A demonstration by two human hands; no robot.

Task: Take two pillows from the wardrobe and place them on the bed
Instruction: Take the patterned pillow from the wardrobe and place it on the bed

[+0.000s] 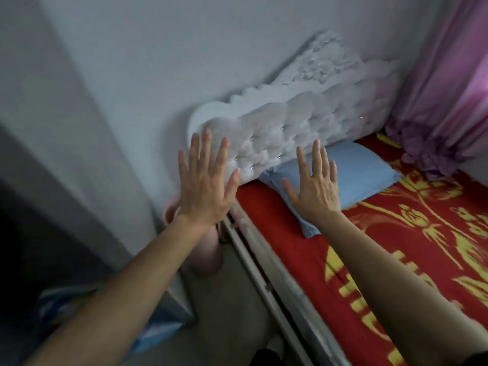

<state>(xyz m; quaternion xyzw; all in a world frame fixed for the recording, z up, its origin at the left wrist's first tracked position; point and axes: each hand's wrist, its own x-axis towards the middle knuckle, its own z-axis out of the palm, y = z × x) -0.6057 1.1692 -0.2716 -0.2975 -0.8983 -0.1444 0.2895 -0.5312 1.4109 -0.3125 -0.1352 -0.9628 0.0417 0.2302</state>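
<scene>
Head view shows one blue pillow on the bed, both hands, left hand and right hand, spread empty, so the second pillow likely needs fetching from the wardrobe.

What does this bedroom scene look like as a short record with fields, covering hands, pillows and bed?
left hand: open, fingers spread, empty, raised in front of the headboard
right hand: open, fingers spread, empty, over the pillow
pillow: one blue, lying on the bed by the headboard
bed cover: red with yellow pattern
curtain: pink, at far side
</scene>
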